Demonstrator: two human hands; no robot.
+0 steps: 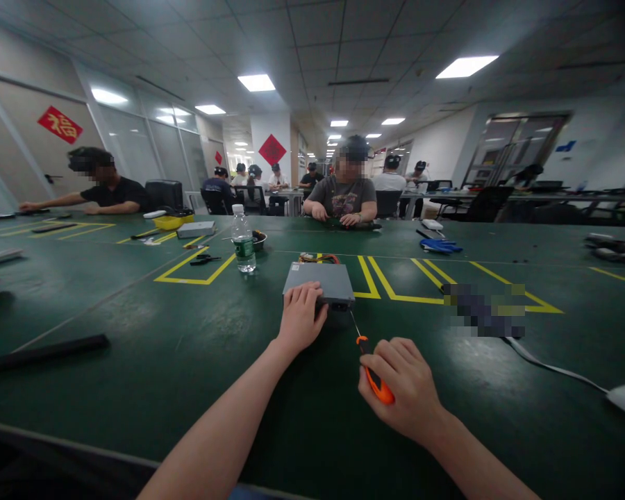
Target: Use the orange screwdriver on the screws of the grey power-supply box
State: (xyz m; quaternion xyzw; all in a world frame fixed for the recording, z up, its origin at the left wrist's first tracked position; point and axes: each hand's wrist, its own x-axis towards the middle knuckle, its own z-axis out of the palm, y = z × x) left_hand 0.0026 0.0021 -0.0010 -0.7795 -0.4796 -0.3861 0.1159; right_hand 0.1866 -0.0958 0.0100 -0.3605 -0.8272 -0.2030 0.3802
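A grey metal computer power supply (323, 278) lies on the green table, with a dark socket on its near side and coloured wires behind it. My left hand (302, 316) grips its near left part, fingers over the top and thumb along the near side. In my right hand (403, 382), closed around the handle, is an orange and black screwdriver (376, 380). Its thin shaft points up and left, the tip close to the near right corner of the power supply; whether it touches cannot be told.
Behind left stand a water bottle (244, 239) and a metal bowl (259, 241). Small black pliers (205, 260) lie inside yellow tape. Blue gloves (440, 246) are at the back right, a black bar (46, 353) at the left. A person (344, 191) sits opposite.
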